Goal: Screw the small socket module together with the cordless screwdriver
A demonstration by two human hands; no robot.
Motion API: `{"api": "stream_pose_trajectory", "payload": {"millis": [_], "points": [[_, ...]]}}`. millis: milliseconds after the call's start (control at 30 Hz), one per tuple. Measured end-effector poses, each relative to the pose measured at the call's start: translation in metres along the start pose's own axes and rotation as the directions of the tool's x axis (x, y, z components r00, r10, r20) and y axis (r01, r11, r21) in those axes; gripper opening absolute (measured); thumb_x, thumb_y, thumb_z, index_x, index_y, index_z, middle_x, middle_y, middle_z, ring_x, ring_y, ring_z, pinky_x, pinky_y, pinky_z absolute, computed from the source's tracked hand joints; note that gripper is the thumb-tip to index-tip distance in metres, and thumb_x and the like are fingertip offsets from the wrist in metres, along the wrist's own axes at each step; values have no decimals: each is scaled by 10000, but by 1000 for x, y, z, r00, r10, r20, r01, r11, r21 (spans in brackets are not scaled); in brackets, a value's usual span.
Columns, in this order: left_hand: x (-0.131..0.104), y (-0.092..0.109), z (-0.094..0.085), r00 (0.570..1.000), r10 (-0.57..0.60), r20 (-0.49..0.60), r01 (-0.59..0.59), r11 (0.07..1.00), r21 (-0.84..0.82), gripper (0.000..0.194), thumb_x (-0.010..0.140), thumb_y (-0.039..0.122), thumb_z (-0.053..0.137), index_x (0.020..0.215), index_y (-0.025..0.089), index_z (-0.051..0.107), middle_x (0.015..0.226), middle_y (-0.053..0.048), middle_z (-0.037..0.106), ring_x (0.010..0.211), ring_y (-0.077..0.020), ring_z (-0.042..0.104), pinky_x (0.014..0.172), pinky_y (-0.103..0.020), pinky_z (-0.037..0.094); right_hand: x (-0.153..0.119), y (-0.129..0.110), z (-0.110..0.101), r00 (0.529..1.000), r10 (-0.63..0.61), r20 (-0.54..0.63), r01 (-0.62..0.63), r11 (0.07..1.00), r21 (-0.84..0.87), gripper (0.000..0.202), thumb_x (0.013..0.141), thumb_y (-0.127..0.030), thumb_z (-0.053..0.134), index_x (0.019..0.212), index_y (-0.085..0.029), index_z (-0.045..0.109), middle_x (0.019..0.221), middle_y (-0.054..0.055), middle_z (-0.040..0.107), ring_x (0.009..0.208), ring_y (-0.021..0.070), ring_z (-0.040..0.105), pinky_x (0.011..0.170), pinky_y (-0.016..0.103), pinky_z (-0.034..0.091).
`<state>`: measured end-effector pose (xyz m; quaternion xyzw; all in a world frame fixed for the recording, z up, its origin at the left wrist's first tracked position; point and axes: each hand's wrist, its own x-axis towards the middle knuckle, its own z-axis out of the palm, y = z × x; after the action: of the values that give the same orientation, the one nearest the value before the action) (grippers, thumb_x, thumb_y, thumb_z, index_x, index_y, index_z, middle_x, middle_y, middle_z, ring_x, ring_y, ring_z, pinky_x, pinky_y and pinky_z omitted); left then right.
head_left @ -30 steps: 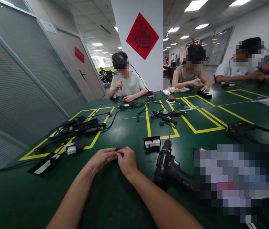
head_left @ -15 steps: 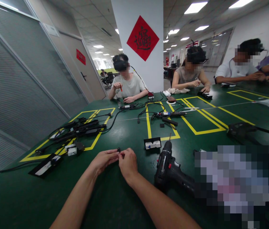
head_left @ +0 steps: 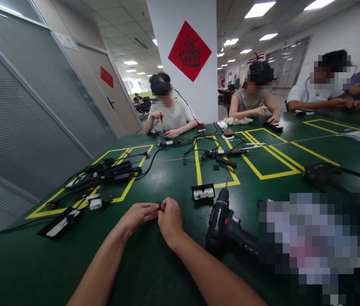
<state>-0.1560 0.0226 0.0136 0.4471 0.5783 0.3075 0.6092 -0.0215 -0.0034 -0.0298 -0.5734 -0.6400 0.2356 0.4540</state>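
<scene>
Both hands meet above the green table (head_left: 103,259), fingertips together around a small black part (head_left: 160,205). My left hand (head_left: 139,216) is closed on it from the left, fingers pointing right. From the other side, my right hand (head_left: 170,220) pinches at the same part with curled fingers. Most of the part is hidden by the fingers, and its kind cannot be made out. Right of my right hand lies a black power drill (head_left: 220,221), its bit pointing away from me. A small black holder with white pieces (head_left: 203,193) stands beyond the drill's left side.
On the left lie bundled black cables (head_left: 109,172), a white block (head_left: 94,202) and a flat black piece with a white strip (head_left: 59,223). A pen-like electric screwdriver (head_left: 231,152) lies farther back. Several co-workers sit across the table. A black tool (head_left: 321,174) rests at the right.
The small black part, which stood up above my fingertips, now sits lower and is more covered by them. My right hand has shifted slightly over it. The tools lie as before.
</scene>
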Motion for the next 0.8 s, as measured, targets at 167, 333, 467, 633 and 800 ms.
{"api": "stream_pose_trajectory", "payload": {"millis": [167, 333, 467, 633, 800], "points": [[-6, 6, -10, 1000, -27, 2, 27, 999, 43, 292, 607, 309, 793, 817, 118, 727, 885, -86, 725, 849, -189, 677, 840, -269, 546, 2, 2, -1, 998, -53, 40, 53, 998, 22, 116, 815, -250, 620, 829, -144, 573, 826, 0, 575, 818, 144, 550, 752, 321, 482], [-15, 12, -69, 991, -11, -135, 52, 951, 306, 371, 588, 367, 785, 869, 131, 729, 959, -100, 710, 884, -223, 662, 818, -299, 545, -1, 0, -4, 990, -119, 81, 119, 993, 5, 140, 816, -252, 620, 904, -148, 584, 887, 14, 589, 884, 164, 556, 800, 353, 481], [-29, 1, -123, 973, 85, -213, 90, 712, 696, 264, 583, 315, 750, 775, 135, 738, 783, -68, 722, 851, -291, 647, 774, -330, 513, -2, -2, -7, 986, -134, 98, 137, 990, -30, 89, 854, -212, 559, 903, -142, 583, 901, 20, 587, 898, 164, 557, 806, 352, 481], [-42, -20, -155, 924, 209, -319, 106, 662, 742, 249, 562, 172, 653, 802, 112, 677, 747, -36, 708, 803, -283, 650, 699, -301, 504, -6, -7, -14, 982, -131, 140, 148, 982, -118, 104, 886, -195, 497, 904, -140, 583, 901, 21, 589, 903, 155, 559, 812, 335, 481], [-34, 10, -111, 888, 371, -271, 20, 557, 830, 411, 498, 197, 735, 901, 133, 680, 924, -108, 701, 958, -342, 616, 857, -388, 475, -19, -36, -40, 977, -55, 208, 125, 931, -342, 163, 796, -169, 566, 930, -106, 634, 952, 129, 609, 909, 260, 576, 769, 411, 500]]}}
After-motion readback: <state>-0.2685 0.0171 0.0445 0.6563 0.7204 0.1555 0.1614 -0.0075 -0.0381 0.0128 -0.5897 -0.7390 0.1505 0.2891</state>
